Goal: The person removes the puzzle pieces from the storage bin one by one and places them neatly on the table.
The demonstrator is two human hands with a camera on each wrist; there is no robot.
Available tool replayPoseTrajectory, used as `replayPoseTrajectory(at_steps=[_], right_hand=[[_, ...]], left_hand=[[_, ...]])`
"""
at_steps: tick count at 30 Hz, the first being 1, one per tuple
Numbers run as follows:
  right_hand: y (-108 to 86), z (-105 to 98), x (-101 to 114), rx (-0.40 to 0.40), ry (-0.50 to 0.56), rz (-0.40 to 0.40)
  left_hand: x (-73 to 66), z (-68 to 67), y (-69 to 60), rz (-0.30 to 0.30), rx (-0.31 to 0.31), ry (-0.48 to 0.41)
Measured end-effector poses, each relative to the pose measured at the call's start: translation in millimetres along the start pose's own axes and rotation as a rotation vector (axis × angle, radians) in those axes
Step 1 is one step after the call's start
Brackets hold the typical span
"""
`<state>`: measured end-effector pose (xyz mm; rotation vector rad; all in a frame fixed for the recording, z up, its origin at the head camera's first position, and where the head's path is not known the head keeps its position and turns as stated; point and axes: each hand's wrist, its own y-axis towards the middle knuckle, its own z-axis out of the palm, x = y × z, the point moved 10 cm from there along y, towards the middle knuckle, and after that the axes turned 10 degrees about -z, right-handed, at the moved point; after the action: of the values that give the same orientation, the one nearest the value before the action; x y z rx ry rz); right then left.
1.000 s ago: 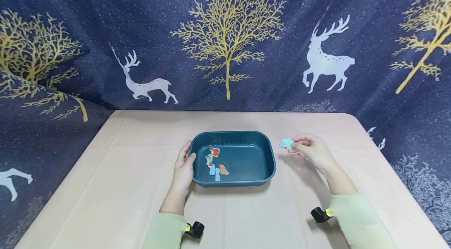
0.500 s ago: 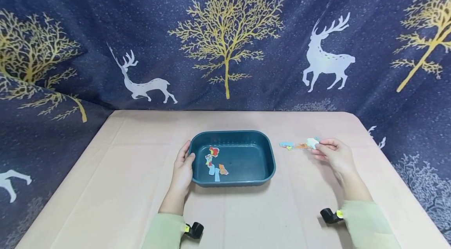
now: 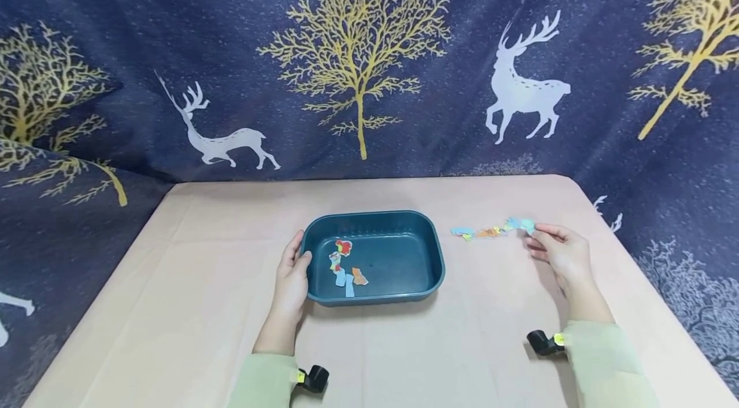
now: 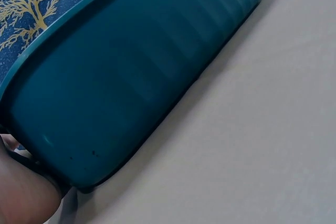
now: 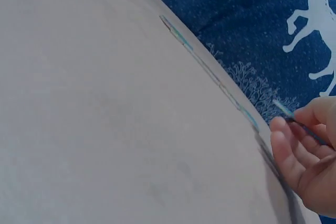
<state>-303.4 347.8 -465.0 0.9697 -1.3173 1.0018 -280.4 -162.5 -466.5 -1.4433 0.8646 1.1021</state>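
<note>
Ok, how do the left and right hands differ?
The left hand grips the tray; the right hand pinches a blue piece. The left hand touches the tray's side, while the right hand is apart from it, beside a row of pieces. Both come out of pale green sleeves.

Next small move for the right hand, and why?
Probably lower the held light-blue piece onto the table, at the right end of the row of cutout pieces: the right wrist view shows the right hand pinching it, seemingly raised off the surface, near that end.
</note>
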Motion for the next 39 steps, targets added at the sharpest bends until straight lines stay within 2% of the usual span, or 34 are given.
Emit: replayPoseTrajectory(at_steps=[5, 11, 14, 20, 25, 32, 35, 39], right_hand=[[0.4, -1.6, -3.2, 0.003, -0.120, 0.020], [1.6, -3.3, -7.6, 0.005, -0.205, 0.026], [1.5, -3.7, -8.5, 0.000, -0.188, 0.027], [-0.8, -4.0, -6.8, 0.002, -0.109, 0.041], [-2.7, -7.6, -4.2, -0.005, -0.123, 0.047], [-6.1, -13.3, 0.4, -0.017, -0.194, 0.062], [-7.5, -14.7, 3.3, -0.021, -0.168, 0.072], [-8.8, -11.3, 10.1, 0.022, -0.174, 0.056]], left_hand=[[0.4, -0.8, 0.3, -0.003, 0.000, 0.000], [0.7, -0.3, 0.9, 0.003, 0.001, 0.015], [-0.2, 0.3, 0.5, 0.017, 0.006, 0.012], [2.1, -0.4, 2.1, 0.001, 0.008, 0.003], [2.4, -0.8, 2.8, 0.000, 0.012, -0.006], [0.4, -0.2, 0.9, 0.012, 0.018, -0.012], [-0.1, -0.8, 0.7, 0.013, 0.017, -0.021], [-0.7, 0.7, 0.8, 0.015, 0.023, -0.027]])
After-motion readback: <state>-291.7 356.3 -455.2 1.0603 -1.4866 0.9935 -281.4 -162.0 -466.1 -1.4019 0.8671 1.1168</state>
